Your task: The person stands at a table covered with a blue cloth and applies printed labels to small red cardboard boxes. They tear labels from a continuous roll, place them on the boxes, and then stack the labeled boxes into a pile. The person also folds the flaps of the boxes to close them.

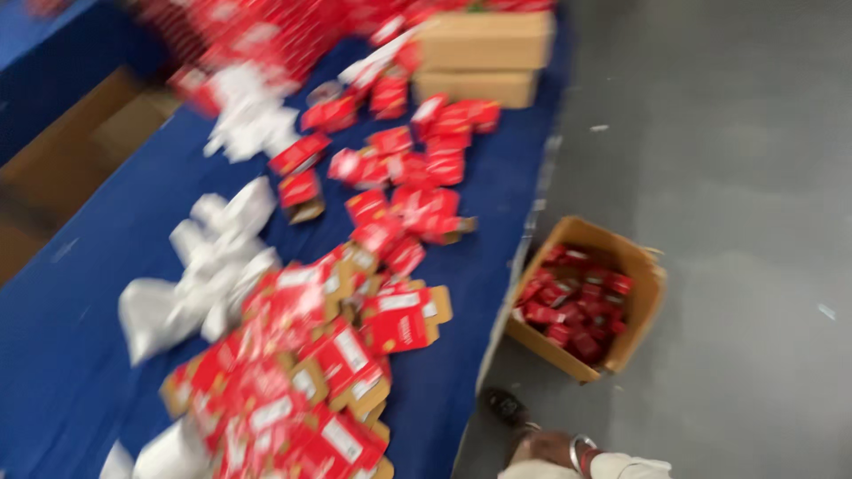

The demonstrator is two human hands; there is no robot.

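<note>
Nearest us, flat red cartons [311, 372] lie heaped at the edge of the blue worktop [89, 293], seemingly kept within easy reach, with white bags [204, 275] beside them. A shoe [508, 406] shows below. Neither hand is in view, so we cannot tell its grip. On the floor, just beside the worktop, an open brown box [643, 284] holds small red boxes. Farther off stand made-up red boxes [408, 177] and stacked brown cartons [484, 40].

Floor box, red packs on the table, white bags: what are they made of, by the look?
Floor box: brown cardboard, matte, open flaps; likely corrugated, though blur hides the edge. Red packs: thin printed paperboard, red outside, raw brown inside where flaps are open. White bags: crumpled soft film or paper, probably plastic; blur leaves it open. Table cover: blue, matte, seems cloth.
</note>
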